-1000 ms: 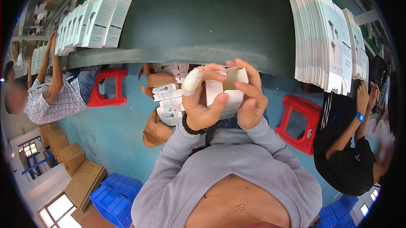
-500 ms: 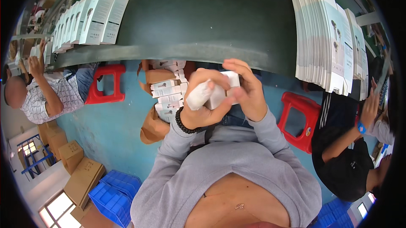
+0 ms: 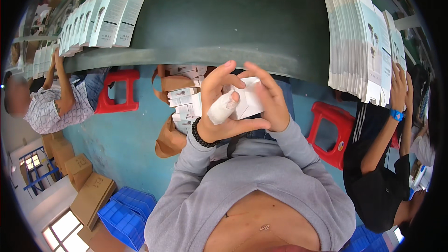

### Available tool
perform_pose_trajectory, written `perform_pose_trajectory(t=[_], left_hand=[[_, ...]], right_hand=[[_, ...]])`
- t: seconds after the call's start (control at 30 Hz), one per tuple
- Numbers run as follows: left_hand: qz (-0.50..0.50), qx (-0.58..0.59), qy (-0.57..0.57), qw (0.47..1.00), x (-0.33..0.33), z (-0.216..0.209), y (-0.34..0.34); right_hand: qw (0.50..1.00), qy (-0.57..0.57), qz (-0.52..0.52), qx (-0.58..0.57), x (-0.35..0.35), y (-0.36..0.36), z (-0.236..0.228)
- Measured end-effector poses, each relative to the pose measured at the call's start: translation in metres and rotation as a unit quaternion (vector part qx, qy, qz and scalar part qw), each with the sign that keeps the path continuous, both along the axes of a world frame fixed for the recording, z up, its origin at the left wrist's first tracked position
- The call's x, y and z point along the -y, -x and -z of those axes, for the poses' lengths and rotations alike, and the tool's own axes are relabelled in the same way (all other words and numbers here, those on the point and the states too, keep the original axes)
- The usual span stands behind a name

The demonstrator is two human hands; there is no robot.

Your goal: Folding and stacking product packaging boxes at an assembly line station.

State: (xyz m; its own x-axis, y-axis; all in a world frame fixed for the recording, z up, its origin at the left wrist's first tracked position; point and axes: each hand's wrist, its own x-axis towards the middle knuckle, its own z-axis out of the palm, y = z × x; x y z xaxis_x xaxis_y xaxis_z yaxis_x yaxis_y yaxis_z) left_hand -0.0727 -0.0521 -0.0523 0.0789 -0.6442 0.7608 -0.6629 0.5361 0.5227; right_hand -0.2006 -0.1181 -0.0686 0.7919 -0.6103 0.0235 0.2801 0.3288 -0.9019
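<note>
Moved: the left hand's fingers had spread since the earlier frames, and the white box, whose end had gaped a second before, now turned up a white, creased end face.
Box: it sat in the grip itself, between the two hands, just short of the table edge.
Left grip: its fingers curved round the box's left side, closed on it jointly with the other hand, thumb stretched out along the near side; a white bandage wrapped one finger.
Right grip: the right hand pressed from the box's right side, fingers bent over it, partly blurred.
Wrist: a black beaded bracelet circled the left one.
Beyond the grip: the dark green table.
Left of the grip: printed boxes lay in a brown bag; farther off, a row of upright cartons.
Right of the grip, well apart: a stack of flat cartons, with a co-worker's hands at its far side.
Flanking the grip: two red stools.
</note>
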Motion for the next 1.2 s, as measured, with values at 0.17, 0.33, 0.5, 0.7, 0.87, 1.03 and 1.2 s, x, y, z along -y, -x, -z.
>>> perform_pose_trajectory(t=[0.17,0.33,0.5,0.7,0.87,1.03,1.2], left_hand=[[-0.046,-0.212,0.089,0.972,-0.005,0.001,0.003],[0.015,0.008,-0.203,0.979,-0.025,-0.049,-0.035],[-0.111,-0.035,-0.129,0.985,-0.075,-0.083,-0.1],[-0.296,-0.173,0.059,0.937,-0.054,-0.098,-0.209],[-0.405,-0.148,0.037,0.901,-0.06,-0.023,-0.356],[-0.529,-0.029,0.031,0.848,-0.059,-0.007,-0.351],[-0.551,-0.054,0.023,0.833,-0.037,0.003,-0.323]], right_hand=[[0.971,0.229,0.064,0.004,-0.011,-0.011,0.015],[0.856,0.504,0.094,-0.067,0.001,-0.008,0.004],[0.819,0.55,0.161,-0.034,0.026,0.0,-0.043],[0.824,0.462,0.307,-0.115,0.051,0.039,-0.032],[0.841,0.427,0.286,-0.168,0.047,0.068,-0.016],[0.829,0.457,0.278,-0.164,0.037,0.081,-0.015],[0.493,0.732,0.457,-0.111,0.064,0.136,-0.07]])
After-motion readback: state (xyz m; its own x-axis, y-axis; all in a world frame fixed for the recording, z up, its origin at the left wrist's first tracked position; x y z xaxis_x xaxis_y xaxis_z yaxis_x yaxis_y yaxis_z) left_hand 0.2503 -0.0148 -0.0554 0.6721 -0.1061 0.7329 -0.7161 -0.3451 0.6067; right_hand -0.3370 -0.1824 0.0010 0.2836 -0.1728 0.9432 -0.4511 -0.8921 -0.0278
